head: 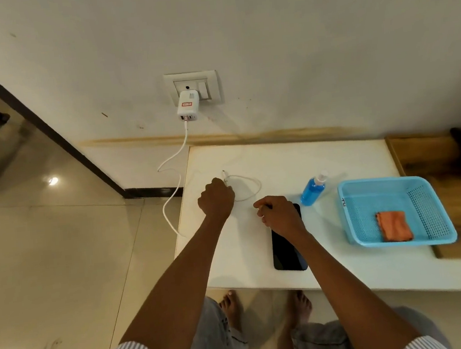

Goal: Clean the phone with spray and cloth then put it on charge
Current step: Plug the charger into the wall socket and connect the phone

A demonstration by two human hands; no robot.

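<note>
The phone (pixel 286 250) is lying flat, screen up, on the white counter (pixel 334 158), near the front edge and left of centre. The right hand (pixel 279 216) is resting over the phone's far end, its fingers curled in a grip on that end; the exact contact under the palm is hidden. The left hand (pixel 216 199) is positioned to the left of the phone and apart from it, with its grip clamped on the white cable (pixel 181 148) close to the free plug, which is protruding beyond the knuckles. From this hand the cable is forming a loop on the counter between the two hands, then running off the left counter edge, hanging toward the floor and rising to the charger (pixel 187 106). The charger is sitting in the wall socket (pixel 210 77) above the counter's left rear corner. The spray bottle (pixel 312 190), containing blue liquid, is standing upright just beyond and to the right of the phone's far end. The blue basket (pixel 349 219) is sitting to the right of the bottle, partly overlapping a wooden board (pixel 424 153). Inside the basket, the orange cloth (pixel 394 226) is lying folded on the basket floor, toward the near right side; it is the only item visible in the basket.
</note>
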